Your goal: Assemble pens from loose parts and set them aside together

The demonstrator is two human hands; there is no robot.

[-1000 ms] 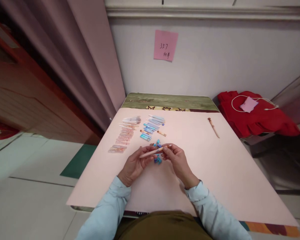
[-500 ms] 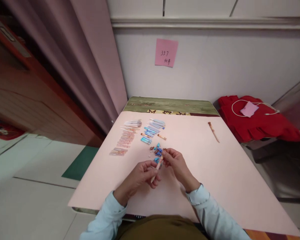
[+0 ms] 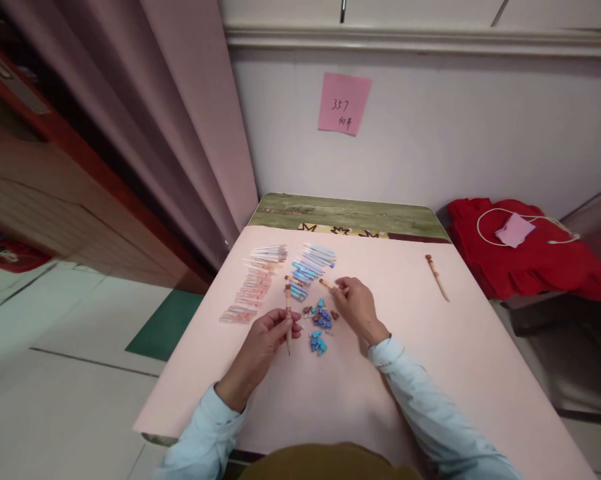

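My left hand [image 3: 275, 328] is closed on a slim tan pencil [image 3: 288, 303] with a brown end. It is held nearly upright, its dark point down. My right hand [image 3: 356, 305] has its fingers pinched at the near end of a short tan tube [image 3: 325, 283] with a brownish tip. Below and between the hands lie small blue and brown pieces [image 3: 323, 317] and a second cluster of blue pieces [image 3: 318, 343]. Just beyond my left hand are several blue sticks and tubes [image 3: 307, 270], another brown-ended tan tube [image 3: 293, 281] among them.
Rows of clear and pinkish slim parts [image 3: 254, 287] lie on the left of the pale table cover [image 3: 420, 373]. A brown-topped tan pencil [image 3: 437, 277] rests alone at the right. Red cloth [image 3: 545, 267] with a white cable sits beyond the right edge.
My right hand has let go of the brown-ended pencil and moved forward to the short tan tube. My left hand has shifted left and turned the pencil more upright. The view has shifted slightly.
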